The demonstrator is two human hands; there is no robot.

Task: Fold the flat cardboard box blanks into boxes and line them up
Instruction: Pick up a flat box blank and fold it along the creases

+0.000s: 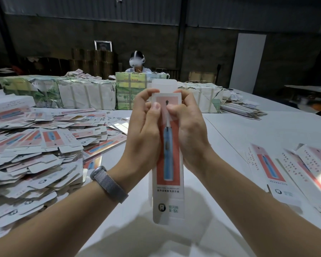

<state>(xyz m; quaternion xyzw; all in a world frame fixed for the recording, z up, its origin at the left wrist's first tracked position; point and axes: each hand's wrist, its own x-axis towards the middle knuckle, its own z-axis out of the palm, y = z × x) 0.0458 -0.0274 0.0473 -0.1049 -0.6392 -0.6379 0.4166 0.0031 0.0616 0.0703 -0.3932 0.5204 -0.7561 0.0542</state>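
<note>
We clamp both hands' fingers (pixel 155 108) on one half-formed box (pixel 168 160); right of it lie few finished boxes (pixel 267 164), left a heap of blanks (pixel 35 145).

A dim workroom stood behind a broad white table (pixel 258 138). The rough grey concrete wall (pixel 211 49) carried corrugated metal sheeting (pixel 82 6) above. A tall white panel (pixel 247 60) leaned at right, and a small framed picture (pixel 103 45) stood at the wall.
</note>
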